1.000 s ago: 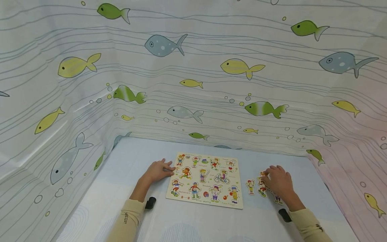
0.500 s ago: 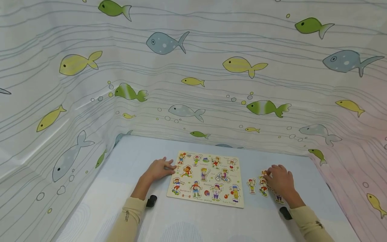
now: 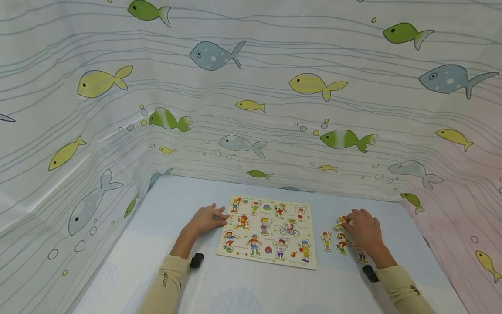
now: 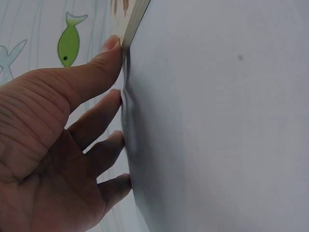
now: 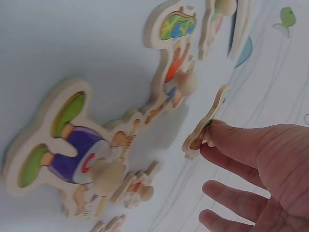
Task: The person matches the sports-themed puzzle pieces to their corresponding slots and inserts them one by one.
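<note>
head view from above, facing forward and down, wrist views close, low along the surface (image 3: 208, 279), right wrist and head sharing the loose figures (image 5: 72, 159)

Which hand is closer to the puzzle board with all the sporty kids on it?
Left. The left hand is at the left edge of the puzzle board. The right hand is away from it, off to its right, pinching a wooden piece.

the board (image 3: 255, 222) reads "skateboard" and "roller-skating", one figure's shirt (image 3: 280, 250) shows "s", and left sleeve (image 3: 169, 285) lettering is unclear.
</note>
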`<state>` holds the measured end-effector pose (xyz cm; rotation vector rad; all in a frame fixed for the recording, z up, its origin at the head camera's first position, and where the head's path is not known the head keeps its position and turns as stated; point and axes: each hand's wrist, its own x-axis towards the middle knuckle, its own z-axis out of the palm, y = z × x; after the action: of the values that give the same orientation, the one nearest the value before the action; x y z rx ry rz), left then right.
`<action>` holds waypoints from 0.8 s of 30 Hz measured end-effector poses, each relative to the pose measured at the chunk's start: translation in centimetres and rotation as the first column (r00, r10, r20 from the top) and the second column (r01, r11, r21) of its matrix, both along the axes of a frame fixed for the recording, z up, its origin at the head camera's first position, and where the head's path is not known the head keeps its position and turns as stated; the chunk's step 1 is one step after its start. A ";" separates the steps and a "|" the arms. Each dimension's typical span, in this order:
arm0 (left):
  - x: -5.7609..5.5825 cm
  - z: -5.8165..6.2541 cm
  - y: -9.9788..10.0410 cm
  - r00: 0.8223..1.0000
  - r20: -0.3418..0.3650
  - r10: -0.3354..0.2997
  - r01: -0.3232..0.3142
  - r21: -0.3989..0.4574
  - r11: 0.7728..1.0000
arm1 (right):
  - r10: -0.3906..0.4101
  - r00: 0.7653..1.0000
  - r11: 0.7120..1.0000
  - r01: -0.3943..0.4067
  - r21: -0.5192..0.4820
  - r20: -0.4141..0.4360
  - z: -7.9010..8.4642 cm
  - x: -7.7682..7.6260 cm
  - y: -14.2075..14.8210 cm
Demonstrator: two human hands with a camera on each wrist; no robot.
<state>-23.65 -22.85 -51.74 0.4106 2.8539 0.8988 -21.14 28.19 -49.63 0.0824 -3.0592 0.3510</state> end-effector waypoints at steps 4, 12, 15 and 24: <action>0.0 0.0 0.0 1.000 0.001 -0.001 0.001 -0.008 1.000 | 0.019 0.999 1.000 -0.019 -0.005 -0.049 0.3 0.0 -0.4; 0.0 0.0 0.1 1.000 0.002 0.000 0.000 -0.020 1.000 | 0.053 0.994 0.999 -0.052 0.007 -0.093 1.1 -0.1 -2.1; 0.0 -0.1 0.1 1.000 0.001 -0.004 0.004 -0.023 1.000 | 0.055 0.994 0.998 -0.054 0.015 -0.093 1.4 -0.3 -2.8; 0.0 -0.1 0.1 1.000 -0.001 0.001 -0.001 -0.017 1.000 | 0.090 0.992 0.996 -0.090 0.003 -0.094 1.5 -0.8 -4.8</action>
<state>-23.64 -22.78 -51.89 0.4082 2.8607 0.8738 -21.91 23.34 -48.16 0.2305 -2.9685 0.3443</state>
